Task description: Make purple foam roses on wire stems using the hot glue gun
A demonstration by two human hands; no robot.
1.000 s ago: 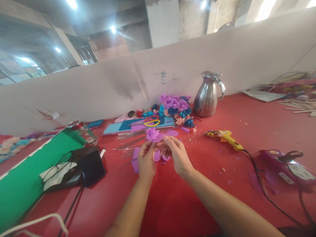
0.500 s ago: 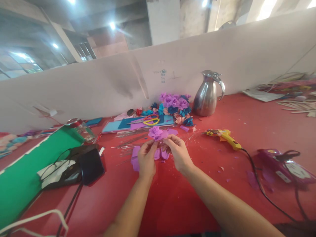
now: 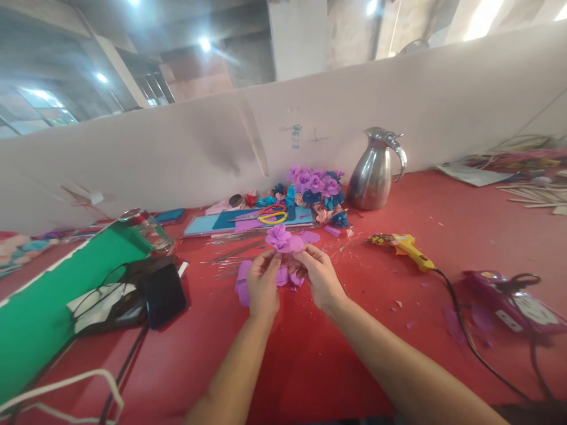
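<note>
Between my two hands is a purple paper flower (image 3: 279, 236), its layered petals facing up. My left hand (image 3: 263, 283) pinches it from below with thumb and fingers. On the other side, my right hand (image 3: 319, 277) pinches a rounded purple paper petal (image 3: 293, 243) at the flower's right edge. Whether that petal is joined to the flower is hidden by my fingertips. Loose purple paper pieces (image 3: 243, 284) lie on the red table under and beside my hands.
Behind my hands lie scissors (image 3: 272, 218) on coloured paper sheets, beside a heap of paper flowers (image 3: 316, 186). A steel jug (image 3: 372, 177) stands at the back. To the right are a yellow glue gun (image 3: 410, 251) and a power strip (image 3: 518, 301); a phone (image 3: 165, 295) lies left.
The rounded petal shows more fully above my right fingertips, turned more toward me. My hands have otherwise hardly moved, and the view has shifted very slightly.
</note>
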